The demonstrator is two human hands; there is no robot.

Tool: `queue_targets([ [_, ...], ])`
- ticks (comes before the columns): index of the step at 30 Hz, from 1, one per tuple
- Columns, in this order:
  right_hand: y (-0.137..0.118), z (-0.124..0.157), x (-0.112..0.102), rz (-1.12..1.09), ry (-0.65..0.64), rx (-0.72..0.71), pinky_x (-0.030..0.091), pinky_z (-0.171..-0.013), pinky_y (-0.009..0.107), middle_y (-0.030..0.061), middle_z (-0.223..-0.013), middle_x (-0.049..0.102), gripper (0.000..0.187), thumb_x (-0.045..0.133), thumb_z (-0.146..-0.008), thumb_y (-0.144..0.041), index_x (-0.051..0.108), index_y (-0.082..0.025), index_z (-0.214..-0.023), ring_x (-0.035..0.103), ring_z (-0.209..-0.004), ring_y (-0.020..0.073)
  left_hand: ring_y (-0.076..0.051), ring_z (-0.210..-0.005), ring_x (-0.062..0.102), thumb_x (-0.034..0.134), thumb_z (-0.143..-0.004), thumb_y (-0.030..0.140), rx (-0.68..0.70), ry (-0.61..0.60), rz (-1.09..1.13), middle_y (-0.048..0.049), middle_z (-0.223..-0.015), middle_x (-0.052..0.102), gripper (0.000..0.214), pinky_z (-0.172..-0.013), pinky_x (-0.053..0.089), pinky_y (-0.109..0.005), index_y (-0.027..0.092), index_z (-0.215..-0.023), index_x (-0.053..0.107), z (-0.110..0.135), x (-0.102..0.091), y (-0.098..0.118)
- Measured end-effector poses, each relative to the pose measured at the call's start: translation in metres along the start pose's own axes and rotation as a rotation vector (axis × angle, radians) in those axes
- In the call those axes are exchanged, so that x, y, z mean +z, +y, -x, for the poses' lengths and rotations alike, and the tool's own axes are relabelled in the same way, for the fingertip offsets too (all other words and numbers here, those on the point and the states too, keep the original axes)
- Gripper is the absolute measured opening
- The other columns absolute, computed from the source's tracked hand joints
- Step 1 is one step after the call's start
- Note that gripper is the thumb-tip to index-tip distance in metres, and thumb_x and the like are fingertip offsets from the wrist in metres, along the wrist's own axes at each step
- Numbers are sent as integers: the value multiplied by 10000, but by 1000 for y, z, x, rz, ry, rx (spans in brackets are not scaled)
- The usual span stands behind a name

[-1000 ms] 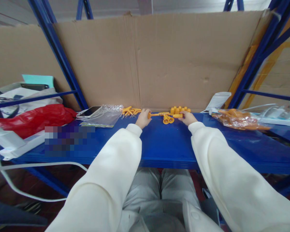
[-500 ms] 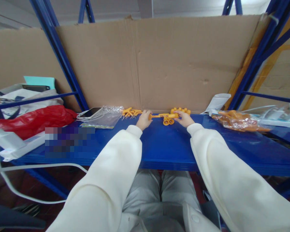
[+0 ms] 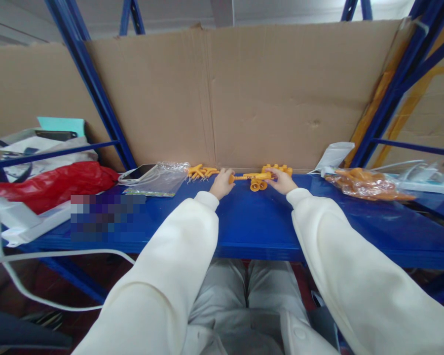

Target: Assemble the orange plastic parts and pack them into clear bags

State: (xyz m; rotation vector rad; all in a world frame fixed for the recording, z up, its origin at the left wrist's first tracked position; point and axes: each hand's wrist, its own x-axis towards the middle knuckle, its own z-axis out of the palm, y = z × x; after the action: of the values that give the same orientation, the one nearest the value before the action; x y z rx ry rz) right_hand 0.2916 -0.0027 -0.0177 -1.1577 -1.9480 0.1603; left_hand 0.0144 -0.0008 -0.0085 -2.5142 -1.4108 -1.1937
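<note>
Near the back of the blue shelf, my left hand (image 3: pixel 222 184) is closed around the left end of a yellow plastic toy (image 3: pixel 258 183). This toy has a spiral-ridged rod (image 3: pixel 240 178) on its left and round, cup-like wheels below its body. At the toy's right end, my right hand (image 3: pixel 283 181) grips the body between thumb and fingers. Behind that hand stands a yellow piece with a row of knobs (image 3: pixel 281 168). Just left of my left hand lie yellow branching pieces (image 3: pixel 200 171) with small metal spirals or screws beneath them.
Left of the yellow pieces lie a clear plastic bag (image 3: pixel 162 183) and a phone with a cable (image 3: pixel 142 171). A red bag (image 3: pixel 59 185) and a white power strip (image 3: pixel 40 224) sit further left. On the right is a plastic-wrapped orange bundle (image 3: pixel 366 183). A cardboard panel (image 3: pixel 262 93) stands behind.
My left hand has shifted very slightly to the right, its fingers a little differently placed on the toy's end. My right hand and the toy look almost still.
</note>
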Motion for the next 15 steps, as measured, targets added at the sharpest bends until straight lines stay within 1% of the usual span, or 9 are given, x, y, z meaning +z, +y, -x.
queue_targets([
  [3,-5,0,2,-4,-1,-2,535,-1023,628,155,-1397,663,517,671,-872,-237,638,-220,-1388,686,-1194,369,-251,-1073,643,743,-718,38,13,-2,10,-43,-1081,580,387,-1009,537,-441,220,-1034,613,0,3,2],
  [6,-11,1,4,8,-20,-16,523,-1043,623,161,-1368,678,507,672,-879,-253,637,-208,-1383,699,-1168,360,-246,-1059,646,745,-724,38,12,-20,14,-44,-1084,575,391,-1006,534,-434,215,-1048,617,1,6,9],
  [10,-16,1,4,32,-25,-43,512,-1048,641,138,-1371,680,476,679,-876,-252,657,-242,-1352,683,-1194,367,-249,-1052,652,746,-745,40,-34,-37,-4,-60,-1093,581,373,-997,535,-420,202,-1058,621,3,5,18],
  [15,-17,1,3,28,-38,-31,525,-1036,632,151,-1363,679,467,687,-870,-254,661,-226,-1336,686,-1183,375,-255,-1039,666,737,-777,53,-82,-37,-33,-64,-1104,583,364,-982,540,-422,210,-1083,618,4,4,22],
])
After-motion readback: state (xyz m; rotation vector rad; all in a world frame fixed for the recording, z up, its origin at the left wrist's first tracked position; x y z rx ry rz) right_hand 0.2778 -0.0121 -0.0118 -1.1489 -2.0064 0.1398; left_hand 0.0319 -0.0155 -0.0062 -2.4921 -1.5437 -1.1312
